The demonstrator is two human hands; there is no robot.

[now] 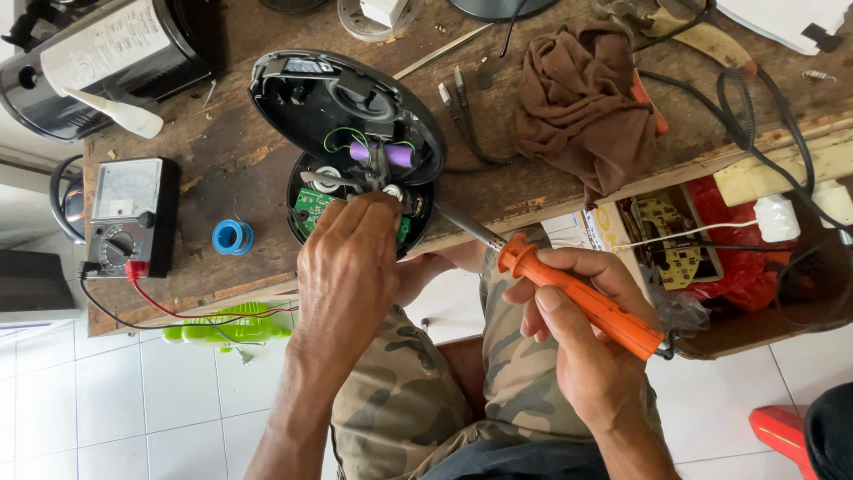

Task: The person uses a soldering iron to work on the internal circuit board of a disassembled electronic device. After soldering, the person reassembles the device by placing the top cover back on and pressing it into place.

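the round black device point(355, 151) lies opened on the wooden desk point(222, 133), its lid tipped up toward 12 o'clock. inside the lid sit a purple cylinder point(391, 155) and thin green wires point(342, 136); the lower shell holds a green circuit board point(311, 209) and round silvery parts. the left hand point(346, 267) rests over the lower shell, fingers curled down into it, so what they pinch cannot be made out. the right hand point(577, 329), at 4 o'clock of the device, closes its fingers around the orange handle of a soldering iron point(577, 298); the metal shaft points toward 10 o'clock and its tip disappears behind the left hand.

at 9 o'clock of the device stand an analog multimeter point(129, 213) with a red lead and a blue spool point(233, 237). a brown rag point(586, 98) lies at 2 o'clock. at 3 o'clock an open box point(711, 240) holds a yellowish circuit board, red plastic and a white part, half covered by black cable. a black appliance point(98, 62) at 10 o'clock is cut off by the edge. a green plastic thing point(227, 324) lies below the desk, partly hidden.
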